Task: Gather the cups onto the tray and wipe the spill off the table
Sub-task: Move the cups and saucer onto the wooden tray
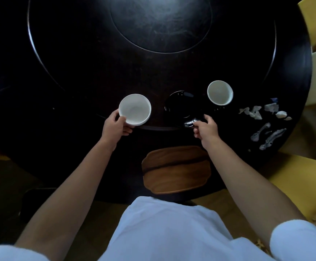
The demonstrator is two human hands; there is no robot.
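My left hand (115, 124) grips the near rim of a white cup (135, 109) on the dark round table (78, 76). My right hand (206, 127) pinches the near edge of a glossy black dish (183, 104), which is hard to make out against the table. A second white cup (219, 92) stands upright beyond my right hand, apart from it. The wooden tray (176, 169) lies bare at the table's near edge, between my forearms. A streaky wet spill (268, 137) shines on the table at the right.
Torn white scraps (257, 112) lie scattered above the spill near the table's right edge. Yellow seats (304, 178) stand to the right of the table. A raised round centre (161, 21) fills the table's far middle.
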